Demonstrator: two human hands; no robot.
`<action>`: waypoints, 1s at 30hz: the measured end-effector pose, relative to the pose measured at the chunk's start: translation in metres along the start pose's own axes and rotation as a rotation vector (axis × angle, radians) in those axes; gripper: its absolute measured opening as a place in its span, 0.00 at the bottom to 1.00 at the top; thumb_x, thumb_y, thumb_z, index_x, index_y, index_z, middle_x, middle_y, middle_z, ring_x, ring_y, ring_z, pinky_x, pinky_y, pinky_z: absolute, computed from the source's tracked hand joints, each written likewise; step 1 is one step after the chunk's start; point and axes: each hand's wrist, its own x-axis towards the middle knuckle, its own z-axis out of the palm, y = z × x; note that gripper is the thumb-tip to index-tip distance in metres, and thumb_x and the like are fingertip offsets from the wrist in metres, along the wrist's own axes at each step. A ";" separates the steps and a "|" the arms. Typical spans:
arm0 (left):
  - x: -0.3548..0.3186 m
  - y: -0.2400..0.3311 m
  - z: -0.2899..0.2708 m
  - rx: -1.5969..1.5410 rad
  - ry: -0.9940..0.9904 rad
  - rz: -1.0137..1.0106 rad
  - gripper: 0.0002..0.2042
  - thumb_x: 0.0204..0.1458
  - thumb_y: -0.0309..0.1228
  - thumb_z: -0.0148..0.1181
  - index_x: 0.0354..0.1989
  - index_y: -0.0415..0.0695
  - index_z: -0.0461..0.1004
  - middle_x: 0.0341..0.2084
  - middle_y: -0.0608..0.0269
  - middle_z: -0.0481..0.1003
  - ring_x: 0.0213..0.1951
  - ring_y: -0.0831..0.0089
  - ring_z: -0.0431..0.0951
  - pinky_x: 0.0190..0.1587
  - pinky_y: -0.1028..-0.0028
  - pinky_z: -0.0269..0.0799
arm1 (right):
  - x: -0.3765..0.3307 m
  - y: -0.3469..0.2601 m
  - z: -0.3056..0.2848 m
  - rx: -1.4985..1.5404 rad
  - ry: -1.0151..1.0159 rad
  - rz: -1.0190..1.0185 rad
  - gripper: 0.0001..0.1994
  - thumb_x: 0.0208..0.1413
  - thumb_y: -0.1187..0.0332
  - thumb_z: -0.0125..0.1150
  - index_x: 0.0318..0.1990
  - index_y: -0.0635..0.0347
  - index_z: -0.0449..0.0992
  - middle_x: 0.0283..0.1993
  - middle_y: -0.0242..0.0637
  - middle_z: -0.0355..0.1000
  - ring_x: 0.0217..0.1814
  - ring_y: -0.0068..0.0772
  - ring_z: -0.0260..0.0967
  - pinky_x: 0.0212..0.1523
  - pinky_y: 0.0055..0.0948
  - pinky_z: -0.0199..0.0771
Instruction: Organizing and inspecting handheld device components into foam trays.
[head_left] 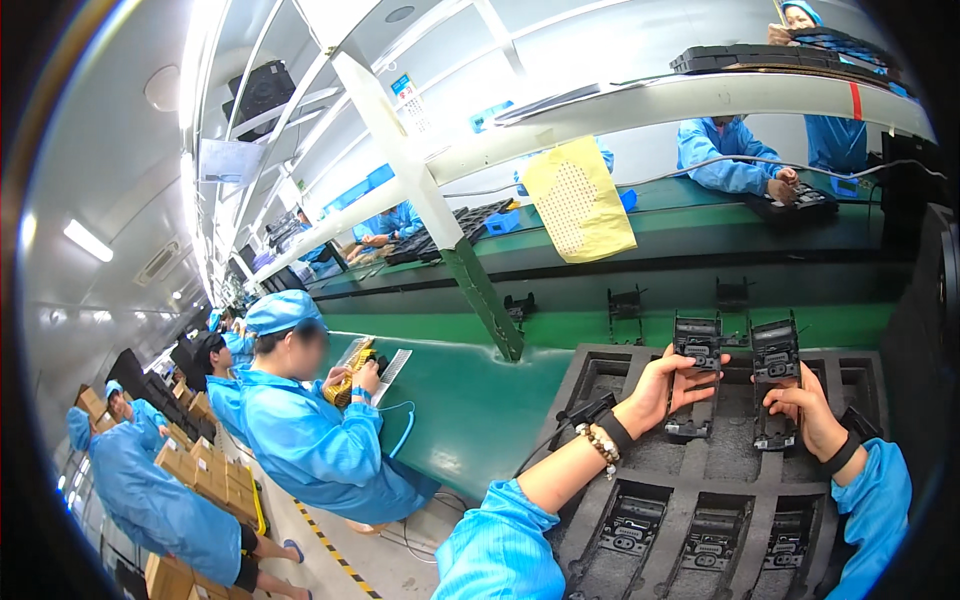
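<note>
Over the far end of the dark foam tray (590, 385), each hand grips one black plastic frame: left hand (668, 388) wraps the left frame (696, 372), right hand (806, 412) the right frame (775, 378). Both frames run lengthwise away from the person, side by side, looking identical, though fisheye blur hides detail.

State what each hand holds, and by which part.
Left hand grips a black plastic part around its middle; right hand grips a second black part likewise, over the foam tray.
</note>
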 end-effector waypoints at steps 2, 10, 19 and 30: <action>0.000 0.000 -0.001 -0.001 -0.008 0.002 0.19 0.58 0.31 0.50 0.58 0.54 0.63 0.58 0.55 0.72 0.57 0.62 0.72 0.59 0.60 0.67 | 0.000 0.000 0.001 0.000 0.003 0.002 0.22 0.48 0.74 0.57 0.54 0.61 0.68 0.46 0.38 0.74 0.40 0.28 0.74 0.40 0.24 0.72; 0.000 -0.001 -0.003 -0.013 -0.008 0.001 0.20 0.58 0.31 0.49 0.60 0.51 0.61 0.60 0.52 0.70 0.58 0.63 0.72 0.58 0.61 0.69 | -0.001 0.001 -0.001 -0.032 0.003 0.009 0.23 0.48 0.73 0.57 0.55 0.61 0.66 0.46 0.37 0.73 0.39 0.27 0.73 0.40 0.24 0.72; 0.002 -0.003 -0.003 0.000 -0.006 0.003 0.20 0.58 0.31 0.49 0.60 0.52 0.61 0.60 0.53 0.70 0.57 0.63 0.73 0.58 0.62 0.68 | -0.001 0.003 -0.003 -0.020 -0.008 -0.009 0.23 0.49 0.72 0.55 0.56 0.61 0.66 0.47 0.38 0.73 0.40 0.28 0.74 0.40 0.24 0.72; 0.001 -0.001 -0.001 0.002 0.002 0.004 0.18 0.58 0.31 0.50 0.58 0.54 0.64 0.58 0.55 0.73 0.56 0.63 0.73 0.58 0.61 0.69 | -0.002 -0.001 0.000 -0.027 0.001 0.014 0.23 0.49 0.72 0.57 0.56 0.61 0.66 0.46 0.37 0.73 0.40 0.28 0.73 0.41 0.23 0.71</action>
